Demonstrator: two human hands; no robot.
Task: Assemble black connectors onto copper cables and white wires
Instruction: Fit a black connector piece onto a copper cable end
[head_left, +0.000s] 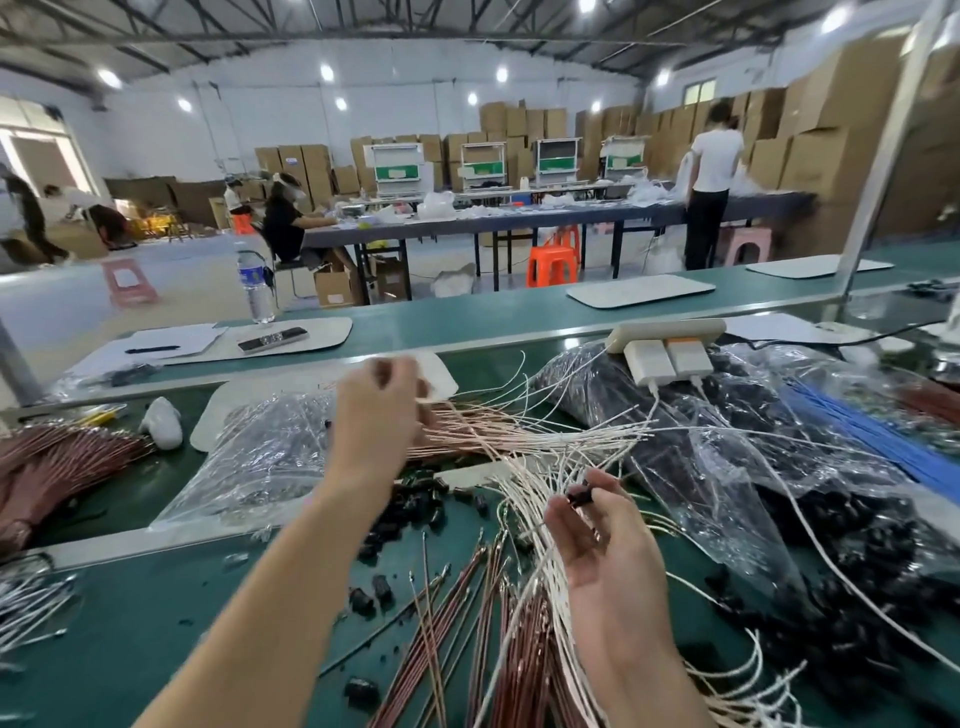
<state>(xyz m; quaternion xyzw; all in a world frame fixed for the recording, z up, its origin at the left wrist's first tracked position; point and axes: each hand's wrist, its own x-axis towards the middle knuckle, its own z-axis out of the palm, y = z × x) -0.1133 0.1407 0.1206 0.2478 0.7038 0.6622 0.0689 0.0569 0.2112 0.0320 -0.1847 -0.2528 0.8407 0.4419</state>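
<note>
My right hand (597, 540) pinches a small black connector (581, 496) between thumb and fingertips, just above a fan of white wires (530, 499). My left hand (382, 405) is stretched forward over a pile of finished copper cables (467, 428), fingers curled; whether it holds a cable is hidden by the hand itself. Loose copper cables (483, 623) lie on the green mat in front of me. Several loose black connectors (410, 509) are scattered between my forearms.
Clear plastic bags of black connectors (779, 467) fill the right side, with another bag (270, 457) to the left. A copper bundle (62, 457) lies far left. A power strip (665, 343), a water bottle (255, 286) and a remote (272, 339) stand further back.
</note>
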